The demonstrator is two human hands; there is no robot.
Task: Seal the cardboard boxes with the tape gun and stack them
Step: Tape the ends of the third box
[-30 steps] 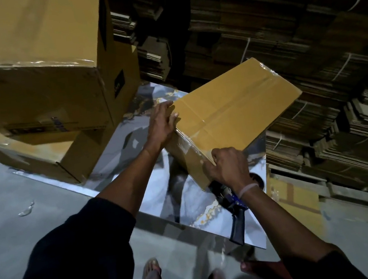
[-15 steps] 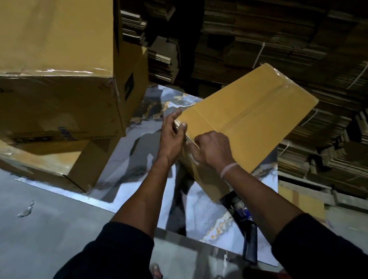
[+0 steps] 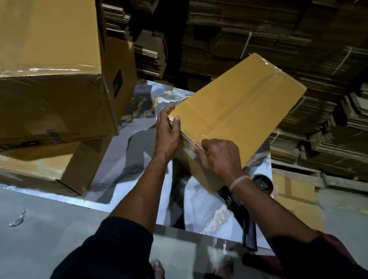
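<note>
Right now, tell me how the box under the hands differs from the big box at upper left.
The small box is slim and flat; the big box is much bulkier. The small box is gripped by the left hand and the right hand; the big box sits untouched on another box. The small box lies on the marbled table. Both are brown cardboard with clear tape.

I am finding no legible text: dark print is showing on the front face and on a black side label of the large stacked carton (image 3: 40,106), yet it is appearing upside down and too blurred for me to read.
</note>
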